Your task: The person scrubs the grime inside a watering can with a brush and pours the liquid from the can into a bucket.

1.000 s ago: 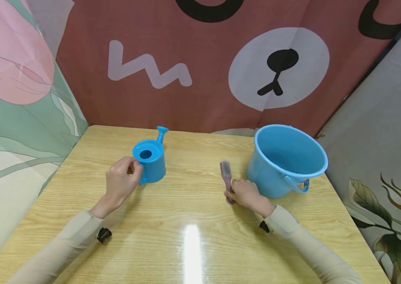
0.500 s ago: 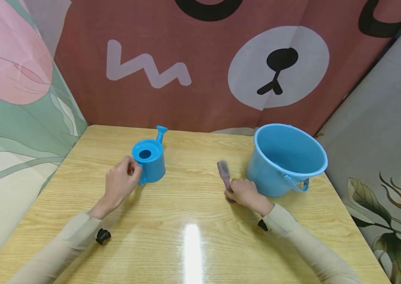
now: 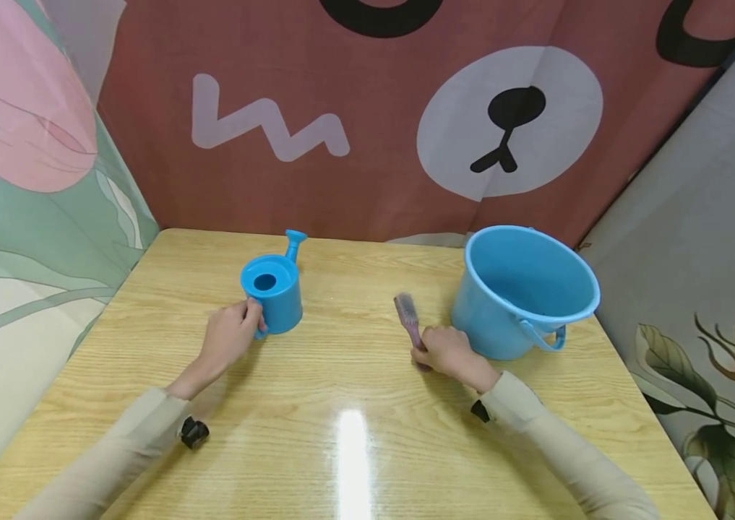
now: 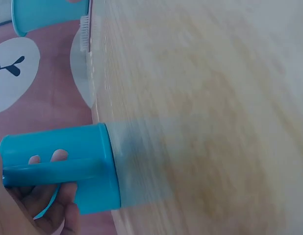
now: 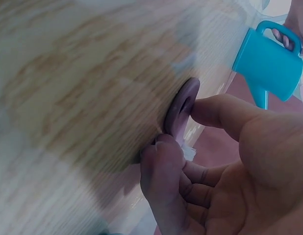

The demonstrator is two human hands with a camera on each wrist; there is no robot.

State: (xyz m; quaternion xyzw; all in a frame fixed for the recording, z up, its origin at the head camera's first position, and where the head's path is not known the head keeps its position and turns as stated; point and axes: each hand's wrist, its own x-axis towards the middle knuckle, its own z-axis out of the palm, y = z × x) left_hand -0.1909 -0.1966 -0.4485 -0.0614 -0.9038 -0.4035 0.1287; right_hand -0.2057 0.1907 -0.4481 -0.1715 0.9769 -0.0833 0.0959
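A blue toy watering can (image 3: 282, 300) stands upright on the left half of the table, its spout toward the back. My left hand (image 3: 230, 334) holds its handle (image 4: 58, 170); in the left wrist view the fingers reach through the loop. Further right, my right hand (image 3: 450, 352) pinches the handle of a purple brush (image 3: 411, 325) between thumb and fingers, as the right wrist view shows at the handle's end (image 5: 183, 105). The brush's bristle head points away from me, tilted left. Close beside that hand stands a light blue bucket (image 3: 493, 318).
The bucket's handle (image 3: 546, 339) hangs down at its front right. A wooden table (image 3: 315, 390) carries everything, with a bright light reflection near its front. Behind it hangs a red-brown cloth (image 3: 380, 195) with a bear print; patterned cloths border both sides.
My left hand has lowered a little and closed its fingers around the watering can's handle. The brush head has swung left in my right hand. Watering can and bucket stay put.
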